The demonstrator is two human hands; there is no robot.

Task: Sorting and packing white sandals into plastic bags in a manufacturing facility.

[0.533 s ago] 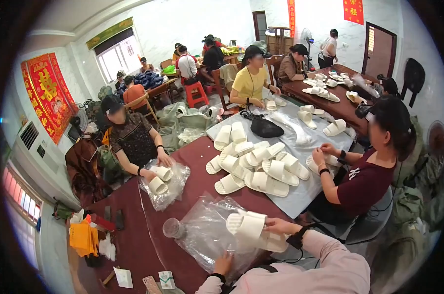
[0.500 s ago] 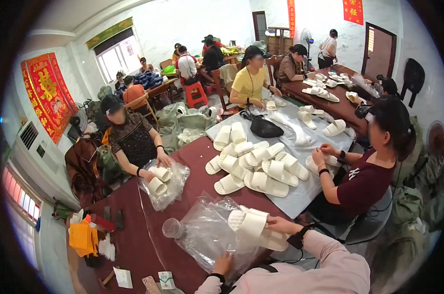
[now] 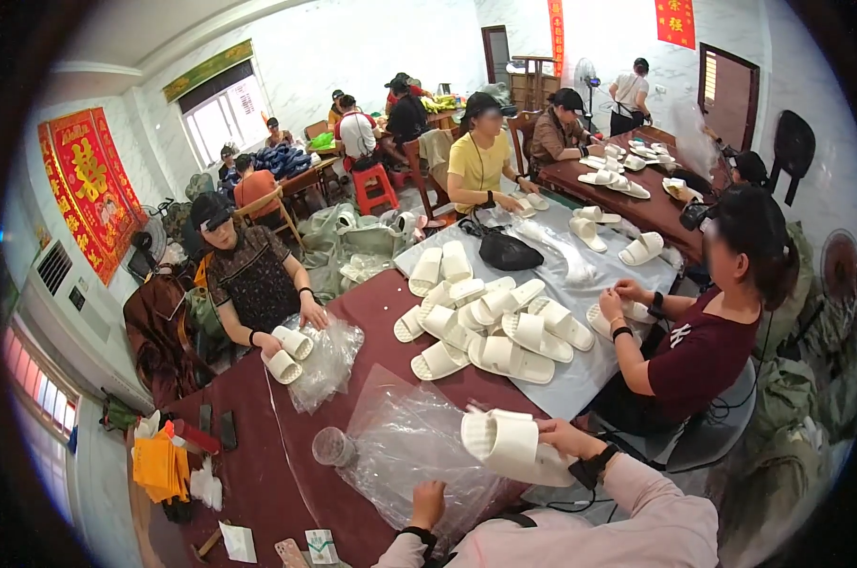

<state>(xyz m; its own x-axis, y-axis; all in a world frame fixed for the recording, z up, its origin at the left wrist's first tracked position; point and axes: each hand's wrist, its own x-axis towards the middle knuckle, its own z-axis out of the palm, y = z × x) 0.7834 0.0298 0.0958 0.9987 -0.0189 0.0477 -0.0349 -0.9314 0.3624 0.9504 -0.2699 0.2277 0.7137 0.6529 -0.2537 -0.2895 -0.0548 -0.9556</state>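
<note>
A pair of white slippers (image 3: 515, 443) is in my right hand (image 3: 570, 441), fingers closed around the straps, above the table's near edge. One slipper largely covers the other. Below and left of them, a clear plastic bag (image 3: 405, 440) lies spread on the dark red tabletop. At the bag's near edge, my left hand (image 3: 428, 504) is closed with its fingers curled on the plastic. A heap of white slippers (image 3: 490, 327) is piled beyond the bag.
A clear plastic cup (image 3: 334, 447) stands left of the bag. Across the table a co-worker holds white slippers (image 3: 286, 352) by another bag; one in maroon (image 3: 693, 331) sits at the right. Orange packets (image 3: 161, 469), a phone (image 3: 291, 552) and a small box (image 3: 321, 546) are at lower left.
My right hand has moved slightly right with the slippers, off the bag. My left fingers have curled in. The co-worker at the left has shifted their slippers leftward off their bag.
</note>
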